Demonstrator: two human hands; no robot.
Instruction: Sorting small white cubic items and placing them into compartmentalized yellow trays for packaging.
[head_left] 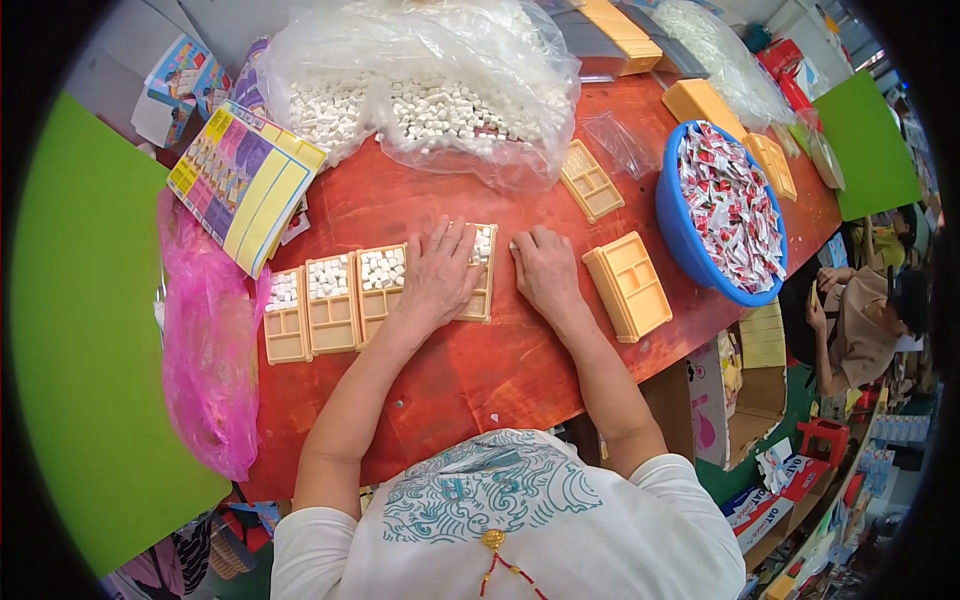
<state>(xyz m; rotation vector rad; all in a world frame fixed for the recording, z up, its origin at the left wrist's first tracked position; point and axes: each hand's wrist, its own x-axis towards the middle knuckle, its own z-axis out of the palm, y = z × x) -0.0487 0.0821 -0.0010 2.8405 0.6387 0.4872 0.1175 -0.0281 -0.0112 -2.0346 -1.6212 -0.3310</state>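
On the red-orange wooden table, a row of shallow tan plastic compartment trays is laid side by side near the front edge. Small white cubes are seen in the top compartments. The left hand is pressed flat, palm down, on the rightmost tray of the row, fingers spread apart, nothing clamped. The right hand is laid flat on the table just beside that tray, grip loose, nothing held. A stack of empty tan trays is set to the right. Behind the hands, a clear plastic bag of white cubes is placed. A blue round plastic basin filled with red-and-white sachets is parked far right. A pink plastic bag is hung over the left table edge.
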